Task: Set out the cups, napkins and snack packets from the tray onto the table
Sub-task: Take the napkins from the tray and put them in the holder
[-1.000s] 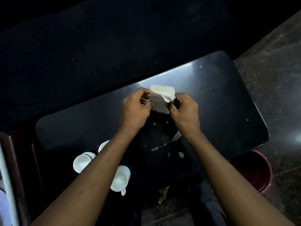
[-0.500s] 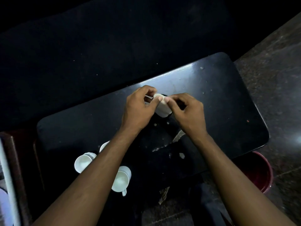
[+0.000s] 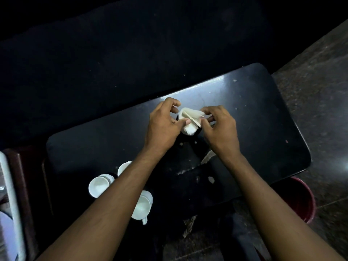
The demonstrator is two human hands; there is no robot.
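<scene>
Over the middle of the black table (image 3: pixel 263 117) both hands work a white paper napkin (image 3: pixel 190 119). My left hand (image 3: pixel 163 123) pinches its left edge between thumb and fingers. My right hand (image 3: pixel 220 127) grips its right side, and the sheets fan apart between them. Three white cups sit at the near left: one (image 3: pixel 98 186) lies open toward me, one (image 3: pixel 143 206) shows its handle, and one (image 3: pixel 123 167) is half hidden by my left forearm. The scene is dark, so I cannot make out a tray or any snack packets.
A dark red bucket (image 3: pixel 301 200) stands on the stone floor (image 3: pixel 320 91) beside the table's near right corner. A white-edged object (image 3: pixel 9 204) and a dark wooden piece (image 3: pixel 26 181) sit at the left. Pale scuffs (image 3: pixel 207 157) mark the tabletop.
The napkin was held up unfolded a second ago, then pressed small between my fingertips. Now its sheets are spread apart again, lower and closer to the tabletop.
</scene>
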